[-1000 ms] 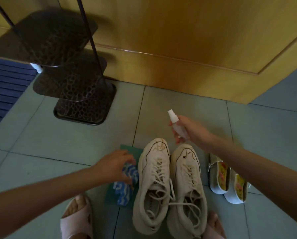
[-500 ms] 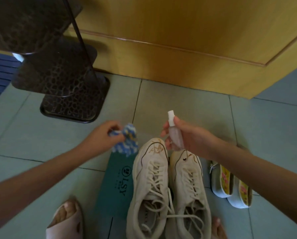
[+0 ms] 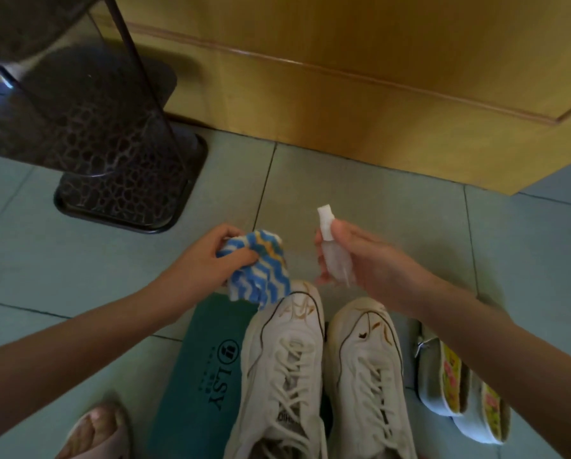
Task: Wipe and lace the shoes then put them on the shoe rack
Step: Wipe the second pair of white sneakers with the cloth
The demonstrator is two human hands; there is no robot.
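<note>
The left hand (image 3: pixel 207 260) has lifted the blue-striped cloth (image 3: pixel 260 266) off the green box (image 3: pixel 211 369), grip pinching it above the white sneakers (image 3: pixel 310 359); the right hand (image 3: pixel 370 263) clasps the spray bottle (image 3: pixel 333 253).

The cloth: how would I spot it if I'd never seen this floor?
Start at the two white sneakers on the tiled floor. Just above the left one's toe, the left hand pinches a bunched cloth. Its blue, white and yellow zigzag stripes are the only bright pattern there.
</note>
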